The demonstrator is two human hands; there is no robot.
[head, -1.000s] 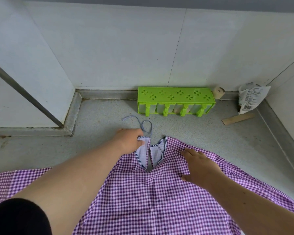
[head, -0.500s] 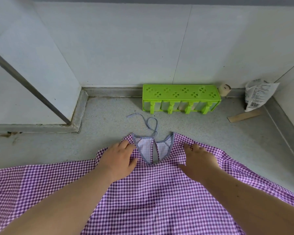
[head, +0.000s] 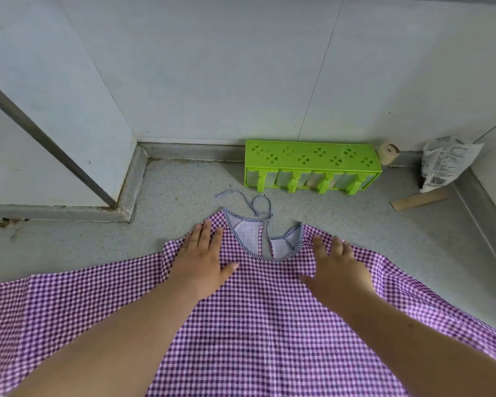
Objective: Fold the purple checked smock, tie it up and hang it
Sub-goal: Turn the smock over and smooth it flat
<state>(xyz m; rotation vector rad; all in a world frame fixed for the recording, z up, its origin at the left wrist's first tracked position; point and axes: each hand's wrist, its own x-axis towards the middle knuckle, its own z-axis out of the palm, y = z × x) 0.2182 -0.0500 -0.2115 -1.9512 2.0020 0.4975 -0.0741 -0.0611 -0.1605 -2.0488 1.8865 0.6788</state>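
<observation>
The purple checked smock [head: 258, 325] lies spread flat on the grey speckled floor, neckline away from me. Its striped-trimmed neck opening [head: 269, 242] shows a pale lining, and a thin blue-grey tie string [head: 252, 202] curls on the floor beyond it. My left hand [head: 204, 262] rests palm down on the fabric left of the neckline, fingers apart. My right hand [head: 335, 267] lies flat on the fabric right of the neckline, fingers spread. Neither hand holds anything.
A bright green plastic rack [head: 312, 170] stands against the white tiled wall behind the smock. To the right are a small cork-like roll [head: 387, 153], a crumpled printed bag [head: 444, 164] and a flat wooden stick [head: 418, 199]. A raised grey kerb [head: 132, 190] runs at left.
My left hand let go of the neck edge near the tie and came back to lie flat on the left shoulder. The smock now lies smoother; the right hand has slid slightly outward.
</observation>
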